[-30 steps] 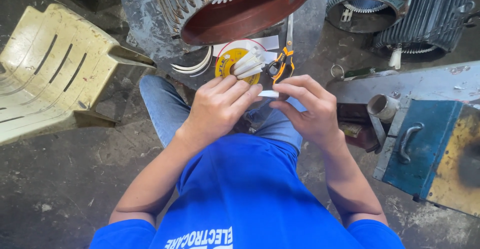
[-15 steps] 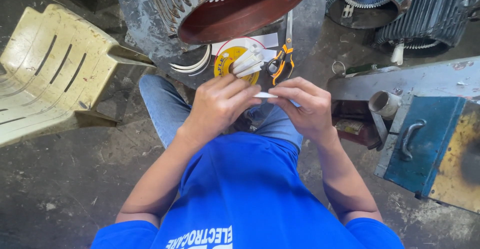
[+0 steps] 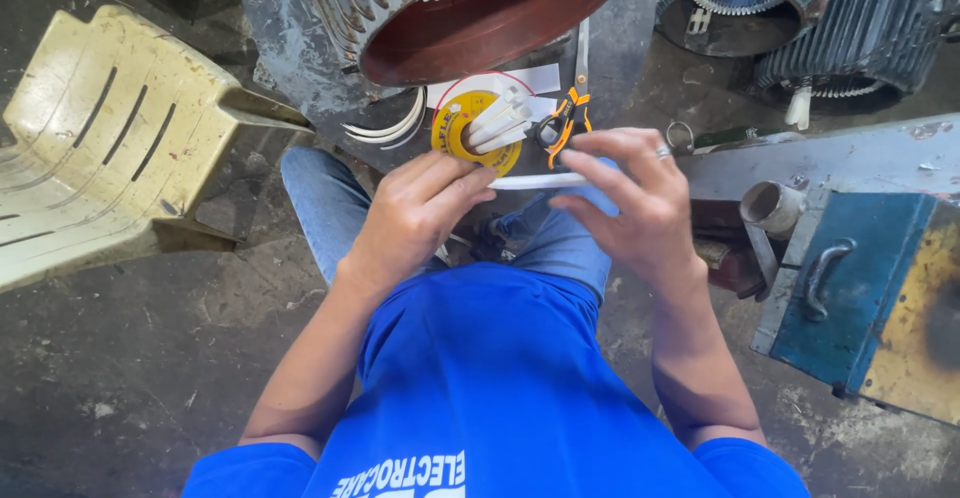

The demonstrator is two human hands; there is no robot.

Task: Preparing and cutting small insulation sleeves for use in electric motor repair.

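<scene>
Two bare hands are seen closed on a thin white strip (image 3: 535, 181), held level between them over the lap: the left hand (image 3: 415, 213) pinches one end with curled fingers (image 3: 470, 180), while the right hand (image 3: 625, 193) is wrapped round the other end, a ring on one finger. The strip is best kept taut and flat, it may be judged, with both pinches close to its ends so that it does not buckle. Just beyond the fingertips a yellow roll (image 3: 462, 130) lies with several short white strips (image 3: 500, 118) resting across it, and orange-handled scissors (image 3: 560, 128) lie beside those. Farther out from the fingers, an open motor housing (image 3: 480, 18) shows a dark red bore with nothing seen inside. To the right of the right hand a blue metal box (image 3: 850, 288) stands shut, its contents hidden; a cream plastic chair (image 3: 110, 138) lies well left of the left hand.
</scene>
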